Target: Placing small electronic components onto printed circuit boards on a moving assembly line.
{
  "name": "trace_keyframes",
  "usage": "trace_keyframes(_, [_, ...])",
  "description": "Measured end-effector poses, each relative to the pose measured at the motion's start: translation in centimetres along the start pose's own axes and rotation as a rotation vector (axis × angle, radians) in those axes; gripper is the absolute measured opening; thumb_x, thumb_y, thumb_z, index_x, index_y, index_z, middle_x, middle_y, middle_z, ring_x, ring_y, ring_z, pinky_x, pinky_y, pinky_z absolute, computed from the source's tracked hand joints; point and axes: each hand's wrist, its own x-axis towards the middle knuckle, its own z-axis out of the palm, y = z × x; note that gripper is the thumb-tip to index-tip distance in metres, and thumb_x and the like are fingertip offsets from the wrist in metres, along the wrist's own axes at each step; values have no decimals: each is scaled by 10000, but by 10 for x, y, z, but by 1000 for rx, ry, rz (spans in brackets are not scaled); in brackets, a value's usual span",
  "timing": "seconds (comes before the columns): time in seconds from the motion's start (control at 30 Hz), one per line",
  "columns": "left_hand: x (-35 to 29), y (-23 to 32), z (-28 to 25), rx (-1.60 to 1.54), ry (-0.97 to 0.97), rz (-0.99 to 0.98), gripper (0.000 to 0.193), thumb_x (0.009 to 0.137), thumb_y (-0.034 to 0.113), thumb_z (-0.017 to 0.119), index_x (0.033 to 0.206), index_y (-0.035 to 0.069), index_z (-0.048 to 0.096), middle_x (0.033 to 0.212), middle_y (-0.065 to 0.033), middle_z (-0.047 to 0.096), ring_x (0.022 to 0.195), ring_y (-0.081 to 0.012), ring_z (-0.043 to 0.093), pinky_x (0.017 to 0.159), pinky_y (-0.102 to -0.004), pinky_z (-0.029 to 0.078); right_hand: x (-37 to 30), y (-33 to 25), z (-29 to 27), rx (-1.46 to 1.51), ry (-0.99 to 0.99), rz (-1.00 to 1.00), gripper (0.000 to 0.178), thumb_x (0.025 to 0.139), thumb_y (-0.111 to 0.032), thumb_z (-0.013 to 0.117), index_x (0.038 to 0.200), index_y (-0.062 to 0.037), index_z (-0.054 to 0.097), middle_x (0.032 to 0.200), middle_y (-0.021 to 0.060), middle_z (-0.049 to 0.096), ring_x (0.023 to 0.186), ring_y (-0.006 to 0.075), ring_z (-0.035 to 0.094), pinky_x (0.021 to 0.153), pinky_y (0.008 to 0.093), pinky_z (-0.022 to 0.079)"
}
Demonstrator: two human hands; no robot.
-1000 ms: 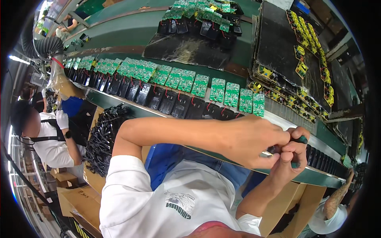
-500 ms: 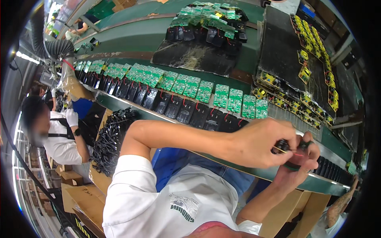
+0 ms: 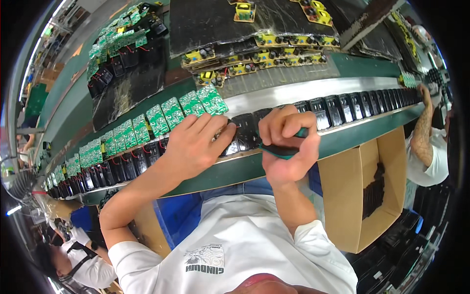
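Note:
My left hand (image 3: 195, 146) is over the row on the bench, fingers bent down and the thumb close to the index finger. What sits between those fingertips is mostly hidden. Just beyond the fingers stand green circuit boards (image 3: 211, 100), the end of a line wired to black plastic cases (image 3: 128, 169). My right hand (image 3: 292, 147) is wrapped round a hand tool (image 3: 280, 151) with dark green and black grips; its working end is hidden. Behind that hand, open black cases (image 3: 320, 113) continue the row to the right.
Stacked black sheets (image 3: 205, 24) bear yellow boards with components (image 3: 269, 40) at the back. More wired boards lie on a black sheet (image 3: 128, 98) at far left. A cardboard box (image 3: 342, 196) stands below the bench's right edge. A co-worker's arm (image 3: 422, 132) reaches in at right; another person sits lower left.
The view has swung to the right along the bench. My hands, close together before with a small black part in the left, are now apart, the left one lowered to the row.

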Motion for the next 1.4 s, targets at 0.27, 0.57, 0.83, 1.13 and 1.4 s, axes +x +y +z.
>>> trace_keyframes(0.27, [2,1,5,0,-113,-9,241,865,155,670,1090,83,718,1089,-50,608,848,-180,552,720,-300,411,-14,9,-4,-16,-35,-103,300,1063,-393,475,931,-125,444,792,38,453,668,151,357,622,319,331])
trace_keyframes(0.57, [4,7,3,15,-141,-30,252,874,163,661,1104,78,720,1073,-57,593,852,-187,552,728,-302,414,-17,11,-3,-45,-38,-123,283,1038,-375,506,928,-122,444,796,43,455,670,151,356,622,322,327])
trace_keyframes(0.83, [10,4,5,86,-151,43,153,850,149,667,982,72,675,995,-62,549,836,-193,505,708,-306,389,-18,12,-6,-5,-94,-134,249,1026,-342,510,932,-120,450,806,44,454,685,154,359,629,320,325])
trace_keyframes(1.13, [13,-7,2,8,-238,112,180,880,159,647,1017,59,704,1028,-71,570,870,-205,526,730,-309,406,11,21,13,-68,106,-46,230,1024,-307,502,934,-101,452,815,47,442,706,160,361,639,320,332])
trace_keyframes(1.4, [11,-7,7,-33,-160,87,111,858,162,655,927,78,678,989,-71,556,864,-211,529,731,-318,414,8,31,5,-131,-45,-119,247,1042,-318,498,946,-95,449,815,46,455,707,161,360,645,318,342])
